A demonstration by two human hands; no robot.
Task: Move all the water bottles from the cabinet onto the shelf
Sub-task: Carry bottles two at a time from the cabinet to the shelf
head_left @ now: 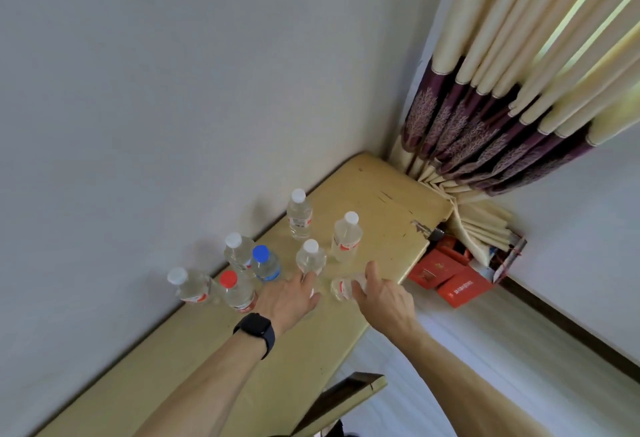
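Note:
Several clear water bottles stand on the yellow wooden top (381, 201) against the wall. Most have white caps, such as the far bottle (298, 215) and the bottle to its right (346, 240); one bottle has a blue cap (265, 264) and one a red cap (236, 293). My right hand (382, 298) grips a tilted bottle with a red label (341, 288) just above the top's front edge. My left hand (289, 298), palm down, has its fingertips at the base of a white-capped bottle (310, 259); its grip is hidden.
A cream and purple curtain (502, 107) hangs in the corner beyond the top's right end. Red boxes (446, 279) lie on the floor below that end. A yellow door edge (349, 396) juts out at the bottom. A black watch (255, 332) is on my left wrist.

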